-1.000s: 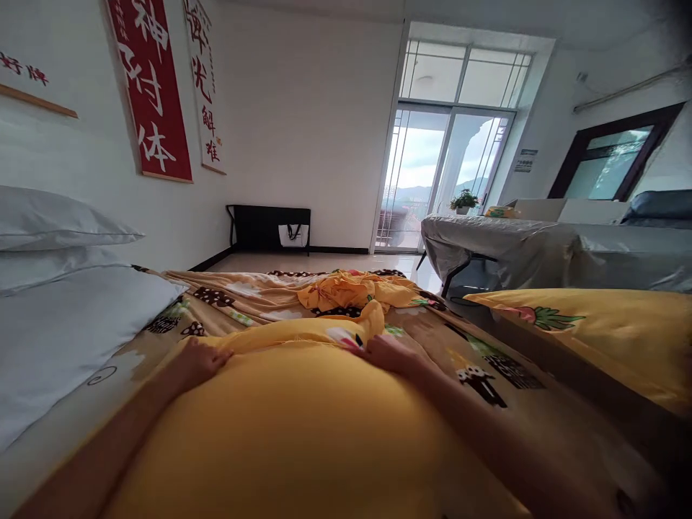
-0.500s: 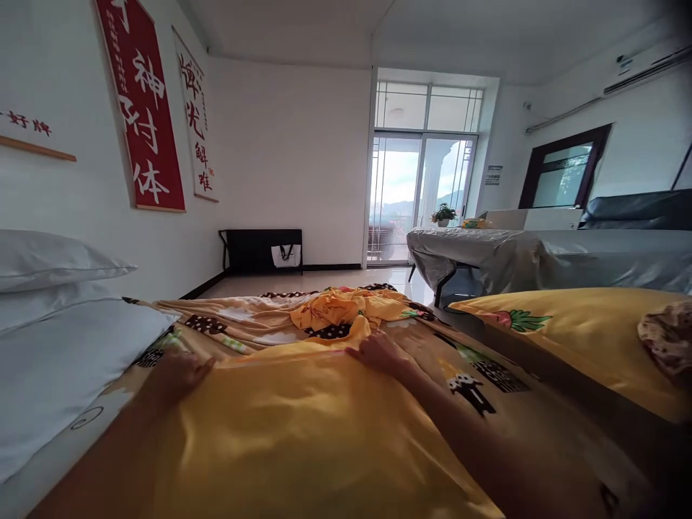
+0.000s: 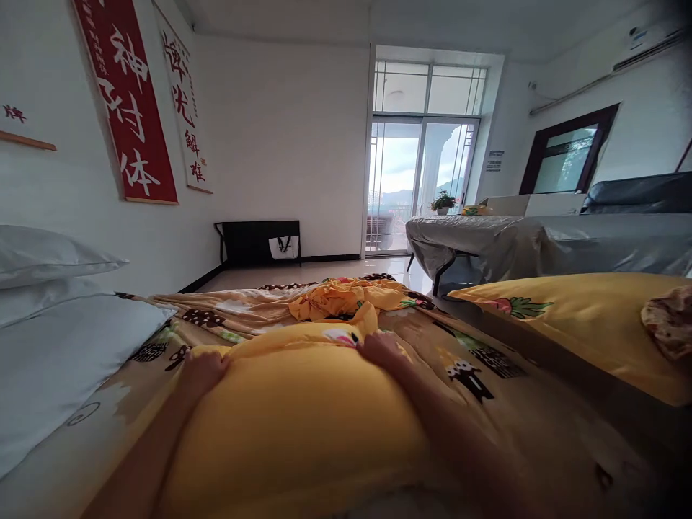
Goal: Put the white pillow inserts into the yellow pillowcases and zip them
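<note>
Both hands, left hand (image 3: 202,366) and right hand (image 3: 381,347), grip the far corners of the yellow cover (image 3: 303,418), closed on cloth, with the filling mostly in and the near end out of view.

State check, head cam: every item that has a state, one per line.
left hand: gripping yellow pillow's far left edge
right hand: gripping its far right corner
yellow pillow: puffed up, lying on patterned sheet
yellow quilt: crumpled
white pillows: stacked
balcony door: cannot tell
</note>
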`<act>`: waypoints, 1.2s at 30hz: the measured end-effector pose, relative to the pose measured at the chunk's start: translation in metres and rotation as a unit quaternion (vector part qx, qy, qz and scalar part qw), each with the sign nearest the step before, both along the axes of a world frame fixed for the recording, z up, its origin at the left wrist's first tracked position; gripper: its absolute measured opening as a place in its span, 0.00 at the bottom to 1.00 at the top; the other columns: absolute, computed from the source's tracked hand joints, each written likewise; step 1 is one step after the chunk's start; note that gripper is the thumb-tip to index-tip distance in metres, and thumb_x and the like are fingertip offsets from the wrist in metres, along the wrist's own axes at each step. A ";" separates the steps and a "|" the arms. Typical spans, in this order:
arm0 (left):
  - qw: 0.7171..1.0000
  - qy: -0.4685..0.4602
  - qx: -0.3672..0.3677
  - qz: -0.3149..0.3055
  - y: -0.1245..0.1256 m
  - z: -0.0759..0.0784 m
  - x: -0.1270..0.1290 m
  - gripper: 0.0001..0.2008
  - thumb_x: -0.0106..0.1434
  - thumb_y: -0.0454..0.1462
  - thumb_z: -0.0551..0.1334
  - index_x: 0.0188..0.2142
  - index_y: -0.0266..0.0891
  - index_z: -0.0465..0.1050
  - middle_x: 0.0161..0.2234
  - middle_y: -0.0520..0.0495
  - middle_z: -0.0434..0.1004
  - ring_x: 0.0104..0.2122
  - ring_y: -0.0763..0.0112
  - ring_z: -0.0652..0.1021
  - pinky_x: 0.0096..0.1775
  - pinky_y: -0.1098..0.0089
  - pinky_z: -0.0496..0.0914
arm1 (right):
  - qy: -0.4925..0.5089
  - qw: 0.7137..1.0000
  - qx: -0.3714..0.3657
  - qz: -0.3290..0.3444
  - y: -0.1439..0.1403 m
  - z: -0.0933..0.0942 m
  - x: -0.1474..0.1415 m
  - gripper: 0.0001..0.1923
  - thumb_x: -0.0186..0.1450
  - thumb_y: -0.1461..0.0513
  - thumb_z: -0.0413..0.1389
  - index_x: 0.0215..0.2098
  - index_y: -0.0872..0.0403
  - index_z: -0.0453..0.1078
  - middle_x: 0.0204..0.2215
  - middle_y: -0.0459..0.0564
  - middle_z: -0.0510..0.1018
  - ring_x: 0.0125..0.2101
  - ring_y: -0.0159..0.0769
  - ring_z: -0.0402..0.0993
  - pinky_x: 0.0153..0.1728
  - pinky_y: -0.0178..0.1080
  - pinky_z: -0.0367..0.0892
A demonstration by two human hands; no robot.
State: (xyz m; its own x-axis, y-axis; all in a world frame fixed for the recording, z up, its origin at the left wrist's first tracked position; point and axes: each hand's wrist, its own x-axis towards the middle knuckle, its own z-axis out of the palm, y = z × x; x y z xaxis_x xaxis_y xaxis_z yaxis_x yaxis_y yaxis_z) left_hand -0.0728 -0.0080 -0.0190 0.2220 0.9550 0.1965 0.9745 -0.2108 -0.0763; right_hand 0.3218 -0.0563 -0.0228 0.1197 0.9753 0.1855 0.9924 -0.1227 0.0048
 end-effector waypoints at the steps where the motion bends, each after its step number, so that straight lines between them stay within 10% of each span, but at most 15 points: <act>1: 1.000 0.007 -0.026 0.000 -0.001 -0.020 0.005 0.23 0.65 0.40 0.42 0.32 0.36 0.75 0.35 0.37 0.79 0.37 0.51 0.77 0.45 0.46 0.62 | 0.011 1.000 -0.008 -0.002 -0.001 -0.017 -0.005 0.25 0.67 0.53 0.42 0.36 0.58 0.78 0.36 0.61 0.80 0.37 0.46 0.77 0.38 0.41 0.65; 6: 0.997 0.054 -0.050 -0.004 -0.001 -0.068 0.014 0.20 0.61 0.34 0.45 0.44 0.35 0.72 0.38 0.34 0.77 0.40 0.47 0.77 0.44 0.47 0.63 | 0.050 0.998 0.009 -0.023 0.003 -0.056 -0.013 0.26 0.69 0.56 0.38 0.40 0.56 0.78 0.39 0.61 0.79 0.41 0.48 0.76 0.43 0.44 0.64; 27: 0.975 -0.201 -0.048 0.083 0.019 -0.081 -0.005 0.26 0.63 0.44 0.40 0.28 0.38 0.74 0.32 0.34 0.78 0.36 0.52 0.78 0.35 0.62 0.69 | 0.138 0.985 0.094 -0.047 0.007 -0.074 -0.005 0.26 0.68 0.57 0.40 0.35 0.59 0.78 0.37 0.61 0.80 0.40 0.45 0.75 0.45 0.43 0.62; 36: 0.934 -0.320 0.135 0.086 0.015 -0.080 -0.009 0.21 0.60 0.45 0.41 0.36 0.33 0.66 0.39 0.31 0.74 0.42 0.55 0.74 0.45 0.62 0.67 | 0.123 0.978 0.165 -0.016 -0.010 -0.066 -0.013 0.24 0.69 0.60 0.38 0.36 0.61 0.74 0.36 0.59 0.79 0.38 0.43 0.74 0.45 0.43 0.63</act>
State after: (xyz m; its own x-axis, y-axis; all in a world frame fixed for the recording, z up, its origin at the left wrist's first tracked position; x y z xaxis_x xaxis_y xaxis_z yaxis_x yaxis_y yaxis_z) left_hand -0.0816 0.0074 -0.0994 -0.1762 0.8620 0.4752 0.8564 -0.1037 0.5058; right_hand 0.3084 -0.0668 -0.0884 0.2295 0.8621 0.4517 0.9544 -0.1083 -0.2781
